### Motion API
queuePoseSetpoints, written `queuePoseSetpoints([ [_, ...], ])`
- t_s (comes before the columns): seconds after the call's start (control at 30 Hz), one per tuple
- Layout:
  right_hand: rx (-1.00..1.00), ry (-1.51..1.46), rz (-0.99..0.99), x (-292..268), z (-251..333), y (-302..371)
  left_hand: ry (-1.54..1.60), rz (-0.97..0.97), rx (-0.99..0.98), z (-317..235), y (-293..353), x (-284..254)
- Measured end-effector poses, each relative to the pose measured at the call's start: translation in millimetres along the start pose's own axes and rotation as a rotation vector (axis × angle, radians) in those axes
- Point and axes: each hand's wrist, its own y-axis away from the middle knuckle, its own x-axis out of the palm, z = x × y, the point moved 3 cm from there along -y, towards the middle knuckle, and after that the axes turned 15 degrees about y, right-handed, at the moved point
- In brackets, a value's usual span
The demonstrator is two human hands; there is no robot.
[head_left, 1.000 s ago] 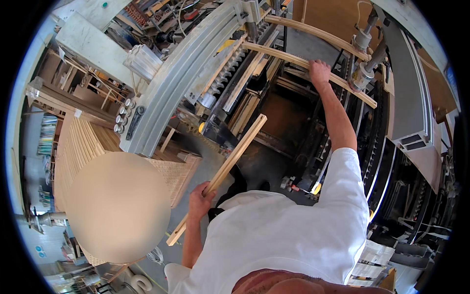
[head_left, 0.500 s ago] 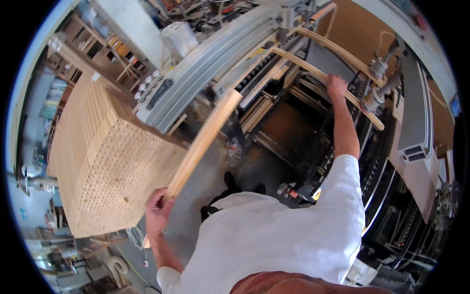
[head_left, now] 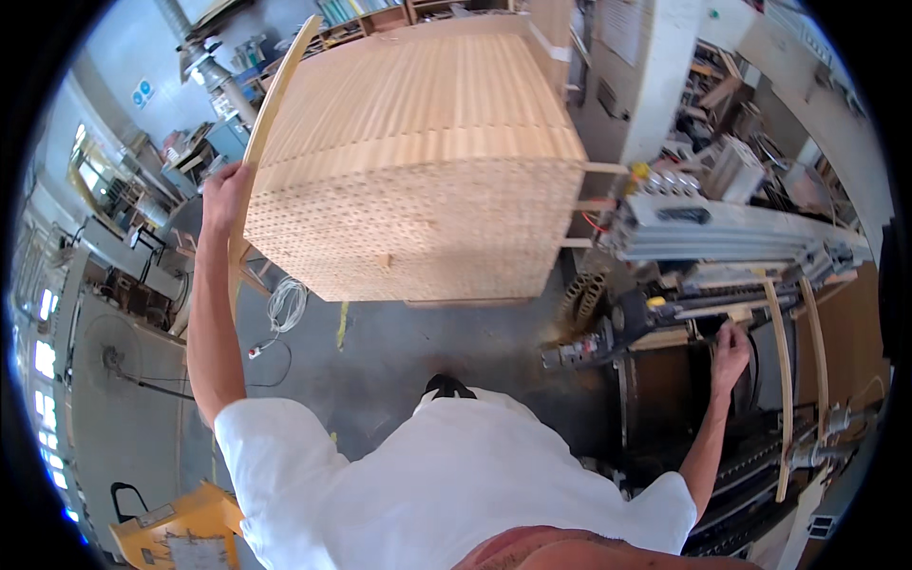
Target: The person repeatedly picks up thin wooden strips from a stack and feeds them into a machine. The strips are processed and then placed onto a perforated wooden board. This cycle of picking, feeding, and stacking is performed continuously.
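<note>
My left hand (head_left: 224, 198) is closed around a long wooden strip (head_left: 276, 100), which stands steeply along the left side of a big stack of wooden strips (head_left: 418, 195). The strip's upper end rises above the stack's top; its lower part runs down behind my forearm. At the right, over the machine's dark frame, my right hand (head_left: 730, 359) has its fingers curled together, with nothing visible in them. To the right of it, apart from the hand, a wooden slat (head_left: 781, 380) lies across the machine, and a second slat (head_left: 815, 332) lies beyond.
The machine's grey metal beam (head_left: 741, 228) runs along the right behind my hand. A white coiled cable (head_left: 287, 302) lies on the grey floor (head_left: 380, 351) left of the stack's foot. Yellow equipment (head_left: 185, 527) stands at lower left, a fan (head_left: 112, 359) above it.
My view has swung left toward the stack. The left hand has brought its strip to the stack's left side. My right hand has let go of the slat on the machine.
</note>
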Motion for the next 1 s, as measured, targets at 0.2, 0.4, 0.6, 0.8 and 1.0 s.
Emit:
queuePoseSetpoints([
  [0.2,-0.049,-0.018,0.18,100,139,91,-0.29,-0.12,-0.01,109,-188,-81],
  [0.4,-0.109,0.015,0.401,207,182,195,-0.497,-0.02,-0.076,182,-310,-68],
  [0.6,0.032,0.184,0.63,233,201,304,-0.472,0.063,-0.105,209,-356,-38],
  [0.8,0.195,0.308,0.533,203,182,385,-0.401,0.118,-0.134,233,-406,7],
  [1.0,0.622,0.227,0.575,158,224,449,-0.114,0.208,-0.223,254,-450,30],
])
